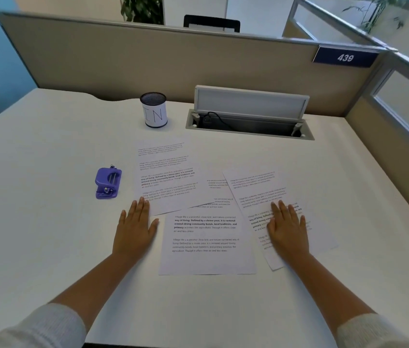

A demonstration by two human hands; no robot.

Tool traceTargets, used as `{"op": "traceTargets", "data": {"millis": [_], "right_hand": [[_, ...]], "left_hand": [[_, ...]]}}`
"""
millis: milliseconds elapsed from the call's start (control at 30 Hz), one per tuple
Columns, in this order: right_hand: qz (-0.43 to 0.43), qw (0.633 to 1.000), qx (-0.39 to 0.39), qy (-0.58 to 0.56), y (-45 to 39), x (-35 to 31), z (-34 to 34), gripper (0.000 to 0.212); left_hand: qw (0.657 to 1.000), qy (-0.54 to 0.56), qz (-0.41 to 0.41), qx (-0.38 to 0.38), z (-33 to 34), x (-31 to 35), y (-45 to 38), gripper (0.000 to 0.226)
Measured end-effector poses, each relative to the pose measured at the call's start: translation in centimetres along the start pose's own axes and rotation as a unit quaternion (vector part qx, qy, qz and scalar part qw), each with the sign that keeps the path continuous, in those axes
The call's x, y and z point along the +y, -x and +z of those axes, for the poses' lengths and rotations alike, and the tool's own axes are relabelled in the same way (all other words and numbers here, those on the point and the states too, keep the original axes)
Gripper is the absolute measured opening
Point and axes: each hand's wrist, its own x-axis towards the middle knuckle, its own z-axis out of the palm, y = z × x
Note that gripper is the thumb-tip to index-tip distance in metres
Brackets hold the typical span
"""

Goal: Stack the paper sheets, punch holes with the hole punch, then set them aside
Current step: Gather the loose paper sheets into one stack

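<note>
- The counter (47, 234) is a broad, smooth, matte white slab, with a wavy cut-out along its far edge.
- A beige partition wall (123, 61) with a grey metal rim stands behind it and carries a dark blue plate reading 439 (345, 58).
- A rectangular grey cable hatch (248, 121) is let into the counter, its flat lid tilted up, with a black cord inside.
- Three printed paper sheets lie flat, thin and white, fanned rather than squared: the left sheet (165, 172) is tilted and overlaps the top of the middle sheet (206, 247); the right sheet (256, 187), also tilted, overlaps the middle sheet's right edge.
- The left hand (135, 232) lies flat, palm down, fingers straight; its fingertips touch the near left corner of the left sheet.
- The right hand (287, 229) lies flat, fingers straight, pressing on the right sheet.
- A cylindrical black mesh pen cup (153, 113) wrapped in a white paper label marked "IN" stands beyond the sheets.
- The hole punch (108, 183), glossy purple plastic with metal pins, sits on the counter just left of the left sheet, apart from both hands.
</note>
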Motion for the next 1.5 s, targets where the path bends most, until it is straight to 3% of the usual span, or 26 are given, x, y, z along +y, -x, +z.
{"op": "traceTargets", "data": {"millis": [233, 333, 500, 700, 900, 1033, 1167, 1267, 1367, 1500], "right_hand": [[0.001, 1.0, -0.002, -0.017, -0.9, 0.7, -1.2, 0.058], [0.067, 0.997, 0.022, -0.04, -1.9, 2.2, -2.5, 0.066], [0.19, 0.977, -0.008, -0.093, -3.2, 4.1, -3.8, 0.087], [0.18, 0.979, -0.036, -0.093, -4.0, 3.8, -4.9, 0.089], [0.202, 0.974, -0.071, -0.075, -4.2, 3.8, -4.7, 0.075], [0.198, 0.968, -0.08, -0.129, -4.2, 3.8, -5.0, 0.068], [0.158, 0.954, -0.038, -0.252, -3.4, 3.7, -5.1, 0.035], [0.125, 0.934, 0.012, -0.336, -2.4, 3.2, -5.8, 0.024], [0.087, 0.899, 0.041, -0.427, -1.3, 2.5, -7.4, 0.03], [0.039, 0.854, 0.05, -0.516, 0.0, 1.0, -10.2, 0.029]], "left_hand": [[1.0, 0.008, -0.007, 0.004, 0.0, 0.1, -0.1, 0.086], [1.0, 0.007, -0.005, 0.008, 0.0, 0.1, -0.1, 0.085], [1.0, 0.003, -0.004, 0.009, -0.1, 0.2, 0.0, 0.084], [1.0, -0.002, 0.002, 0.01, 0.0, 0.2, -0.1, 0.081], [1.0, 0.003, 0.01, 0.009, 0.1, 0.0, 0.0, 0.081], [1.0, 0.013, 0.019, 0.016, -0.1, 0.1, -0.1, 0.075], [0.983, -0.023, 0.179, 0.035, -0.8, 1.8, -0.4, 0.056], [0.975, 0.034, 0.22, 0.011, -1.6, 5.8, -0.8, 0.062], [0.971, 0.17, 0.169, -0.012, -2.4, 10.3, -1.0, 0.077], [0.948, 0.255, 0.107, -0.16, -3.6, 14.0, -2.7, 0.074]]}}
